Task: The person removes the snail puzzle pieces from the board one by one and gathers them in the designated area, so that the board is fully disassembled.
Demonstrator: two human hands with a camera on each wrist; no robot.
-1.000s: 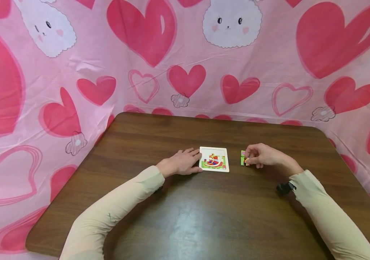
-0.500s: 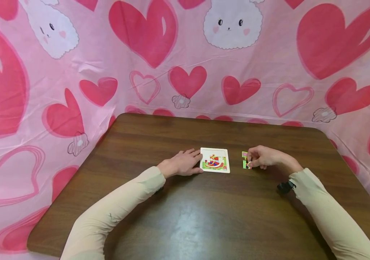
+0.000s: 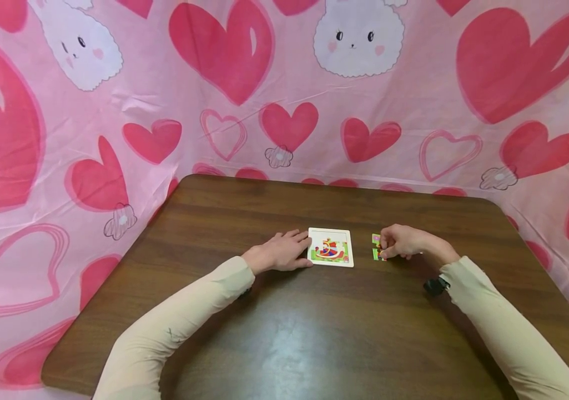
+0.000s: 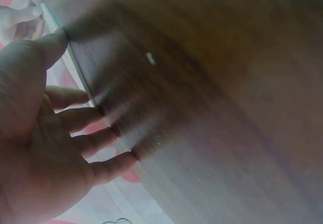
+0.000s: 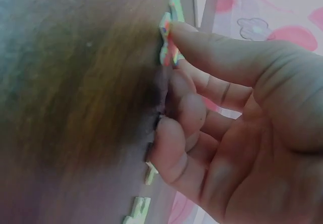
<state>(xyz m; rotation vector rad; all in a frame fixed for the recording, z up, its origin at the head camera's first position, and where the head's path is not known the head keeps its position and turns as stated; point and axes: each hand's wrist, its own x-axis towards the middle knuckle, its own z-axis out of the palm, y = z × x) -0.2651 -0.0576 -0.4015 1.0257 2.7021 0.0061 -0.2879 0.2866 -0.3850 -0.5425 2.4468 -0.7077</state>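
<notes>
My left hand (image 3: 283, 251) lies with fingers spread against the left edge of a white puzzle tray (image 3: 330, 264). Its fingertips touch the table and the tray's edge in the left wrist view. Inside the tray is a partly filled picture in red, blue and green. To the right, my right hand (image 3: 405, 242) bends over small puzzle pieces, its thumb and fingers pinching a colourful puzzle piece (image 5: 166, 40) low at the table. Just behind that piece stands or lies a green-edged piece (image 5: 176, 12); its exact pose is unclear. Fingers hide part of the pieces.
More puzzle pieces (image 5: 137, 211) lie on the table near the right hand's outer side. The brown wooden table (image 3: 284, 316) reaches toward a pink heart-patterned cloth (image 3: 284, 66) behind it and at both sides.
The right hand has shifted slightly at the pieces, and the gap between the visible pieces looks different from one second ago. The left hand stays at the tray; the head view moves slightly.
</notes>
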